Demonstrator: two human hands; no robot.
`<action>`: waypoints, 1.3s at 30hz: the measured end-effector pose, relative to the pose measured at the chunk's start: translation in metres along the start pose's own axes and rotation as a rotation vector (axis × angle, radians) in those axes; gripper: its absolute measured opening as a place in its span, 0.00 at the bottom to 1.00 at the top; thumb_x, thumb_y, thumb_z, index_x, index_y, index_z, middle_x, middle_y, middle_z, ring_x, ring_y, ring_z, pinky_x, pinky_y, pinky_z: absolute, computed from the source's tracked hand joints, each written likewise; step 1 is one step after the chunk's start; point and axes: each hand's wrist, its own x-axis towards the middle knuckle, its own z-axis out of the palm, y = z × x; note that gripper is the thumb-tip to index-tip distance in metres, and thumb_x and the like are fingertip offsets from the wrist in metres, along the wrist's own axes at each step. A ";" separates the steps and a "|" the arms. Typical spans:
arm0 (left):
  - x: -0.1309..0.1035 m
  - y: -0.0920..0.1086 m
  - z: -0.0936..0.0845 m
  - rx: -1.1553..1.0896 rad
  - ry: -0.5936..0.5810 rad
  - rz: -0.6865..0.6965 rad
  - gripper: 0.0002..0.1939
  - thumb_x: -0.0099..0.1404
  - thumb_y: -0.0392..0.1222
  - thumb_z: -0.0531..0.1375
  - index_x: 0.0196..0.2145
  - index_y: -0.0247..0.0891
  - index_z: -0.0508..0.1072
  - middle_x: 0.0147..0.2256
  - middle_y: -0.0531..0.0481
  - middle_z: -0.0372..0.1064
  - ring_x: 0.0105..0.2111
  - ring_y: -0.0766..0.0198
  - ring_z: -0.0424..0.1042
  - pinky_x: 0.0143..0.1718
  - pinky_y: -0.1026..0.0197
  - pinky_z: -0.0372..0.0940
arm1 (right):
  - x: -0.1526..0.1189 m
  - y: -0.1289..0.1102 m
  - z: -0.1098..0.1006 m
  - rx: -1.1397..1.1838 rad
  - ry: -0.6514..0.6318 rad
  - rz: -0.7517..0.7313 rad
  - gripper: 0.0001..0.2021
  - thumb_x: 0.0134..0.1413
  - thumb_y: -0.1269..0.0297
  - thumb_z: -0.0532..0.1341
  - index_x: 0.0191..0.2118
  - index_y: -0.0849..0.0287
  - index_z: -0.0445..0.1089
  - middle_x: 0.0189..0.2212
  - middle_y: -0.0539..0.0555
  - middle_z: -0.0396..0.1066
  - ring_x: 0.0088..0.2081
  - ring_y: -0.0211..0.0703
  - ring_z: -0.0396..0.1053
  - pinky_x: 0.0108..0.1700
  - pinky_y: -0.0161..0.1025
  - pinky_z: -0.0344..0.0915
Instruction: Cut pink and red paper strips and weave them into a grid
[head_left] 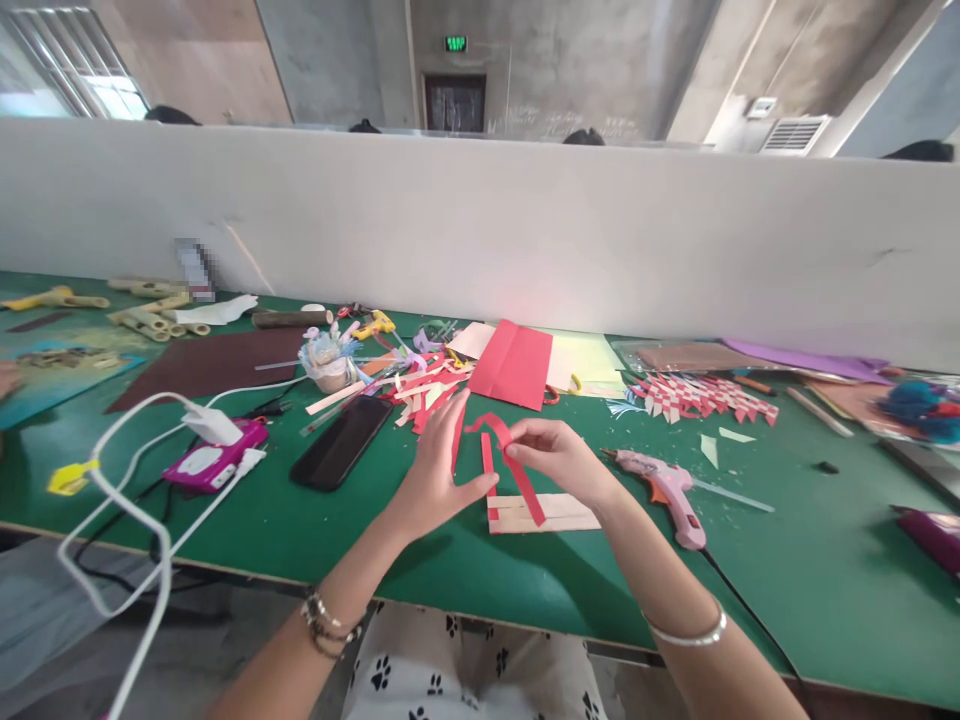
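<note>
head view: right hand point(559, 455) pinches a curled red paper strip point(526, 487) over cream strips point(574, 512); left hand point(435, 470) gapes wide near another strip point(457, 445). green tabletop point(322, 540) separates these from its near edge.

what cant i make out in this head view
In the head view:
Whether the left hand grips the red strip at its palm side: hidden by its fingers.
Right end of the pale strips: hidden behind the right forearm.
Purple thing: cut off by the right edge.
Leaning thing at back left: blurred into squares.
Writing at the back: too small and faint.
</note>
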 end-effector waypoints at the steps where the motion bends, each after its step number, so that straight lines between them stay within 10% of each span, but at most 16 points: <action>1: 0.009 0.001 0.000 -0.102 -0.045 -0.001 0.40 0.59 0.54 0.56 0.61 0.46 0.37 0.61 0.45 0.41 0.61 0.50 0.39 0.59 0.47 0.40 | -0.002 -0.004 -0.001 0.077 0.010 -0.011 0.06 0.46 0.63 0.61 0.30 0.59 0.69 0.28 0.49 0.69 0.30 0.35 0.66 0.36 0.35 0.63; 11: 0.069 0.009 0.039 -1.112 -0.242 -0.317 0.27 0.59 0.59 0.54 0.47 0.34 0.63 0.35 0.45 0.70 0.30 0.62 0.72 0.35 0.59 0.66 | 0.028 -0.020 -0.015 -0.136 0.484 -0.192 0.09 0.39 0.60 0.63 0.22 0.60 0.65 0.37 0.53 0.62 0.35 0.37 0.63 0.32 0.33 0.60; 19: 0.062 -0.002 0.050 -0.897 -0.340 -0.338 0.19 0.61 0.56 0.53 0.32 0.35 0.63 0.16 0.62 0.54 0.10 0.76 0.56 0.18 0.69 0.58 | 0.016 0.006 -0.020 0.077 0.433 -0.121 0.13 0.40 0.59 0.63 0.26 0.57 0.57 0.22 0.45 0.61 0.23 0.33 0.61 0.28 0.33 0.59; 27: 0.054 -0.017 0.036 -0.658 -0.718 -0.367 0.22 0.63 0.57 0.47 0.28 0.34 0.64 0.13 0.62 0.51 0.08 0.77 0.48 0.11 0.71 0.47 | -0.016 0.033 -0.024 0.002 0.220 0.026 0.09 0.46 0.63 0.59 0.35 0.58 0.63 0.25 0.48 0.65 0.27 0.34 0.63 0.29 0.33 0.59; 34: 0.051 -0.024 0.032 -0.423 -0.627 -0.337 0.21 0.58 0.55 0.54 0.19 0.35 0.60 0.13 0.58 0.57 0.10 0.75 0.54 0.12 0.71 0.49 | -0.033 0.031 -0.023 -0.130 0.461 -0.044 0.03 0.44 0.70 0.55 0.28 0.58 0.60 0.23 0.46 0.59 0.25 0.33 0.58 0.27 0.32 0.57; 39: 0.050 -0.032 0.025 -0.425 -0.611 -0.284 0.20 0.57 0.52 0.57 0.18 0.34 0.62 0.12 0.58 0.56 0.11 0.76 0.52 0.12 0.71 0.47 | -0.058 0.018 -0.023 -0.387 0.193 -0.013 0.04 0.46 0.72 0.55 0.29 0.58 0.59 0.29 0.49 0.62 0.33 0.37 0.61 0.36 0.34 0.59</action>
